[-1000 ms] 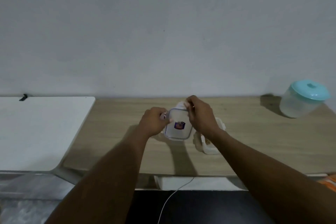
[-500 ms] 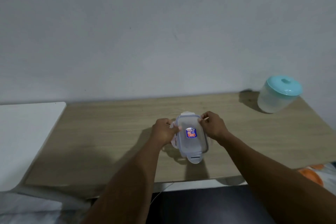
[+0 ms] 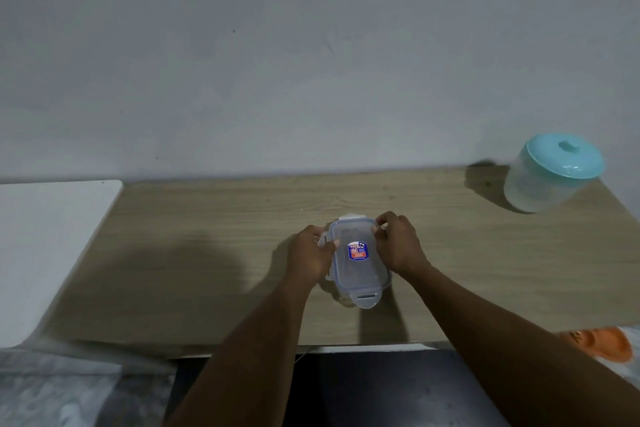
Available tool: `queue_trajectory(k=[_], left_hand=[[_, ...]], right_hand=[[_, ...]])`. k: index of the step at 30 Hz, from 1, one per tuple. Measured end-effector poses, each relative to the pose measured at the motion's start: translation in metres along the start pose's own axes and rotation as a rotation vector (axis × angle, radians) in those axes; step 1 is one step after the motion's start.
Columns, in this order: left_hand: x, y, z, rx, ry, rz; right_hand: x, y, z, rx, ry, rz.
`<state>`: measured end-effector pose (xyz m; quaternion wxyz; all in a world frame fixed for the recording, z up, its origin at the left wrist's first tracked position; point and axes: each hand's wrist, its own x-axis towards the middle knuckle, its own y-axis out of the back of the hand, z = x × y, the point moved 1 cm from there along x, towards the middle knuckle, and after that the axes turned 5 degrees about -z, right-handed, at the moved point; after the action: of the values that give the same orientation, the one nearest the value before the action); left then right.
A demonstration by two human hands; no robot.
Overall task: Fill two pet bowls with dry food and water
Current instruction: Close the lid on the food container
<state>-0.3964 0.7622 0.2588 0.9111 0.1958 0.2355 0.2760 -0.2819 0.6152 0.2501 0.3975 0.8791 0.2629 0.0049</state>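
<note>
A clear rectangular plastic container (image 3: 358, 274) with a blue-rimmed snap lid and a blue-and-red sticker sits on the light wooden table top (image 3: 207, 270). It is about midway along the table's width and closer to the front edge than to the grey wall (image 3: 311, 62).

The left hand (image 3: 311, 256) grips the container's left long side, its fingers curled over the lid rim and the side flap there. The right hand (image 3: 398, 246) holds the right side near the far corner, fingertips bent onto the rim. The near latch flap (image 3: 364, 300) sticks out flat toward the front edge, and the far flap (image 3: 351, 217) points toward the wall. Whether the flap under the right hand is latched cannot be told.

Bare wood stretches wide to the left of the container and wide to the right. A round translucent canister with a turquoise knobbed lid (image 3: 550, 177) stands in the far right corner, close to the wall and the table's right edge and well apart from the hands. A white flat surface with a rounded corner (image 3: 45, 246) adjoins the table's left end. Both forearms cross the front edge. An orange object (image 3: 599, 345) lies below that edge at the right, only partly in view.
</note>
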Motion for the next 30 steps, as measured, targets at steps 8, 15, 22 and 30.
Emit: queue_trajectory(k=[8, 15, 22, 30], left_hand=[[0.003, -0.008, -0.003, 0.011, -0.079, -0.05], [0.005, -0.01, -0.003, -0.056, -0.104, -0.07], [0.003, -0.008, 0.0, -0.07, -0.141, -0.055], [0.002, -0.012, 0.0, -0.045, -0.164, -0.094]], right_hand=[[-0.013, -0.007, -0.003, 0.036, 0.039, 0.053], [-0.011, -0.008, -0.001, 0.053, 0.053, 0.096], [-0.003, -0.006, 0.003, 0.041, 0.073, 0.131], [-0.002, -0.01, 0.008, 0.03, 0.081, 0.13]])
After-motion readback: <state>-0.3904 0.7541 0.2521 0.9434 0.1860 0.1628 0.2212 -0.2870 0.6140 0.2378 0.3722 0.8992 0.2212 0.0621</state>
